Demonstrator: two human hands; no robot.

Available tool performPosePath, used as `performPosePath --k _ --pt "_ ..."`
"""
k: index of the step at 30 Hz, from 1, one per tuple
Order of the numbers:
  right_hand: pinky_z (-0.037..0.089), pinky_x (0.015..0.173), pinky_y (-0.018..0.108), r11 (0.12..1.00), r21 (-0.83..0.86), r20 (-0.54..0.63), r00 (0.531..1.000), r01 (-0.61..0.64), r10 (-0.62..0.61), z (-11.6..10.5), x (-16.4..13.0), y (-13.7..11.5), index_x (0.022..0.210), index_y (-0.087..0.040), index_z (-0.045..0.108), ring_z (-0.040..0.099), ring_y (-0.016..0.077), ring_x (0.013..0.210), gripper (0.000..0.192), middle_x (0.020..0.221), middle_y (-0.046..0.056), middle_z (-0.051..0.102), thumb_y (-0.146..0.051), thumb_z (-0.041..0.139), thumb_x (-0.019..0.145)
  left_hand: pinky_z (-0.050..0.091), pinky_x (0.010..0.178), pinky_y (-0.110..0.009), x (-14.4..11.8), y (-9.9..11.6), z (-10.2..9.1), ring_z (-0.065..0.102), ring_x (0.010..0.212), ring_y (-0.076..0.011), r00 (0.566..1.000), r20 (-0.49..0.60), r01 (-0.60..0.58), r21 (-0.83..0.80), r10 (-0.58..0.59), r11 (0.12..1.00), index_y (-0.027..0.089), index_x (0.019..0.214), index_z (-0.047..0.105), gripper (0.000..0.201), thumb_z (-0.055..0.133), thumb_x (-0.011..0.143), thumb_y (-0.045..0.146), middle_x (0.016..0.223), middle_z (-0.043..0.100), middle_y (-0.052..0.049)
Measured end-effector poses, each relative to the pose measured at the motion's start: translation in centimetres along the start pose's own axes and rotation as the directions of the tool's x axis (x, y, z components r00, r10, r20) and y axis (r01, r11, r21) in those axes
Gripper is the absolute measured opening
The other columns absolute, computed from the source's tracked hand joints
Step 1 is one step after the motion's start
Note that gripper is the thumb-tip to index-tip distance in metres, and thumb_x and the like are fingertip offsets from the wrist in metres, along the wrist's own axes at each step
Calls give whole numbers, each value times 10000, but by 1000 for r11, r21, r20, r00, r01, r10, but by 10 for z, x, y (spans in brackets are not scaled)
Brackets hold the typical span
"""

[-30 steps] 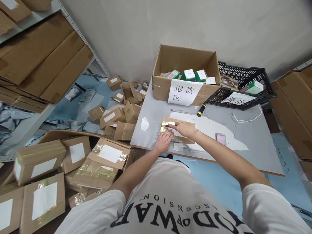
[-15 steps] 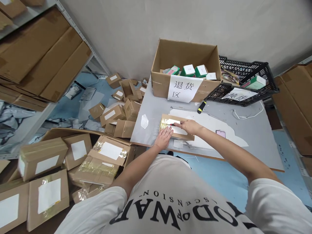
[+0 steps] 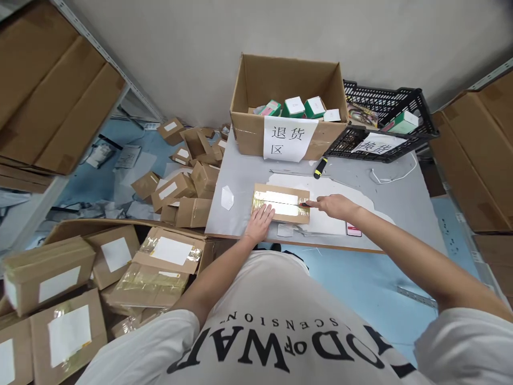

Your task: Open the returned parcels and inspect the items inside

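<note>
Since a second ago, the right hand [image 3: 335, 206] has drawn its small red-tipped cutter [image 3: 304, 204] from the left end of the taped parcel [image 3: 281, 202] to its right end. That hand is closed around the cutter. The left hand [image 3: 259, 224] lies open and flat, pressing the parcel's near left corner onto the grey table [image 3: 401, 203]. A shallow blade along the tape seam, well apart from the bracing fingers, would suit best. Behind stand a cardboard box [image 3: 288, 107] and black crate [image 3: 385, 123].

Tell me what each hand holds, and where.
Right hand holds a small red-tipped cutter by its handle; left hand presses flat on the taped parcel's near edge.
</note>
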State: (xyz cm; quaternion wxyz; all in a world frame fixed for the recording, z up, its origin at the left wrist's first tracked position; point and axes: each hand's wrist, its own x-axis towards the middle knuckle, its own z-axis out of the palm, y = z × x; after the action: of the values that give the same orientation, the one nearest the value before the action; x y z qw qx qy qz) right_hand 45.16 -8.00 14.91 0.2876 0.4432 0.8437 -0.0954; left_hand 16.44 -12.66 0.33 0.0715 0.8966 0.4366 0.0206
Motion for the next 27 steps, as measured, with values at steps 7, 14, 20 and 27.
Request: performPosePath --k 7,14,20,27 --pt "327 555 255 996 87 -23 999 -25 27 35 -33 27 1431 -337 333 610 167 658 619 955 77 641 -123 402 853 192 1121 -461 -1 2 0 146 1431 -273 999 32 18 3 -18 1000 126 1472 214 736 443 777 199 1553 185 -96" --pt "332 577 268 979 200 -82 995 -39 57 55 -47 35 1427 -353 337 602 172 674 636 936 60 634 -139 403 832 187 1124 -460 -4 3 -3 129 1435 -272 999 52 11 17 -12 1000 130 1477 203 744 447 778 210 1555 176 -92" --pt "336 564 254 960 275 -184 977 -55 108 75 -65 43 1406 -388 366 583 157 649 618 890 37 634 -141 398 841 178 1129 -454 -3 2 -7 106 1441 -265 997 72 9 28 -11 1000 134 1482 189 759 469 784 243 1558 164 -94" --pt "464 625 298 665 740 -316 818 -105 480 129 -86 24 1441 -265 344 590 178 718 523 1016 80 639 -358 354 926 192 1114 -452 1 3 -18 172 1421 -294 998 71 -1 23 0 1000 121 1462 247 718 489 810 302 1535 237 -128"
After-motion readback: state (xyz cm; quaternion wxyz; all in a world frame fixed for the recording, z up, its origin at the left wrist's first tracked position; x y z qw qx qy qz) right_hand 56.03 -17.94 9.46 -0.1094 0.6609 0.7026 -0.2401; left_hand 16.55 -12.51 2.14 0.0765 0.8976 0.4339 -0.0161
